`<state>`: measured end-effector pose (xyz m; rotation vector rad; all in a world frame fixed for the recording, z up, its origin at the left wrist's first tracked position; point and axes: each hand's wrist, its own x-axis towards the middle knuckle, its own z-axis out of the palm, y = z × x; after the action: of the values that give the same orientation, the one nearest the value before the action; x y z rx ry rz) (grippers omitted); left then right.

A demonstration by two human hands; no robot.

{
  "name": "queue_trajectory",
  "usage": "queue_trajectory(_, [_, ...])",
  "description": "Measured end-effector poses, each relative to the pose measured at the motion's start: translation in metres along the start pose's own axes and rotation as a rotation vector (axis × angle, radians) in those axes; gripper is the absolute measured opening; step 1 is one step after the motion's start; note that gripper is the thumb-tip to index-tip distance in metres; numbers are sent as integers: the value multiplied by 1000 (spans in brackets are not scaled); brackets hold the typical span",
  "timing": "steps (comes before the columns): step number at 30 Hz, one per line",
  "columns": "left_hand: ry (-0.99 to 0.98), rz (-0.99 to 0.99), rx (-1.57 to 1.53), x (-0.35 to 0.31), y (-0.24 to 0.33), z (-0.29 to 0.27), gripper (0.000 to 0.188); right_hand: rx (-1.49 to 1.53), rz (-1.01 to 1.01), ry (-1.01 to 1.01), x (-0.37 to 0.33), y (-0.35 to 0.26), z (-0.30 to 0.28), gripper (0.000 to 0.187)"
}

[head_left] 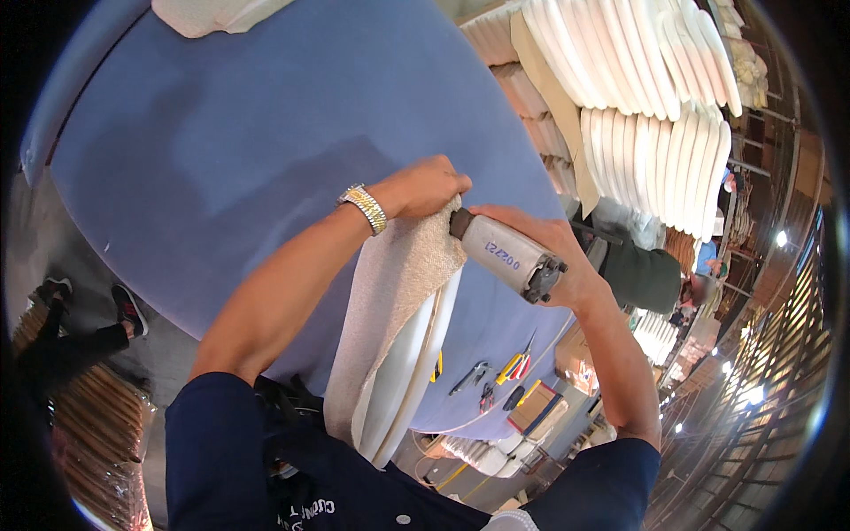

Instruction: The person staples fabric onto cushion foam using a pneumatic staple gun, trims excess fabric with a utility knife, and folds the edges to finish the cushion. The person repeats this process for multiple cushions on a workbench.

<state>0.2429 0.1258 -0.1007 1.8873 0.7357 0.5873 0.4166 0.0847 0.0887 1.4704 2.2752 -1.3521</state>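
My left hand (429, 186), with a gold and silver watch on its wrist, is closed on the upper edge of a beige woven fabric (390, 274). This fabric drapes over a white, curved padded panel (398, 372) that stands on edge against my body. In my right hand (553, 237) is a grey pneumatic staple gun (506, 252). Its dark nose touches or nearly touches the fabric's edge, just beside my left fingers. The fingertips of my left hand are partly hidden.
A blue-covered table (248, 115) spreads ahead, with another beige piece (217, 13) at its far edge. Pliers (469, 378) and yellow-handled cutters (510, 367) lie near its right side. White curved panels (655, 168) are stacked at right. A person's legs (80, 341) show at left.
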Motion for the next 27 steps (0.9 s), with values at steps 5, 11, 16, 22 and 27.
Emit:
queue_trajectory(5, [40,41,57,2,-5,8,10,6,27,19,2,5,0,88])
queue_trajectory(11, [26,74,82,1,-5,6,10,-30,-41,33,7,6,0,86])
queue_trajectory(16, [16,39,68,3,-1,7,11,14,92,53,2,0,5,86])
queue_trajectory(22, [-38,33,116,2,5,-3,20,-56,32,133,-2,0,14,80])
queue_trajectory(27, [22,103,123,3,-10,1,20,-106,-93,173,1,-1,16,74])
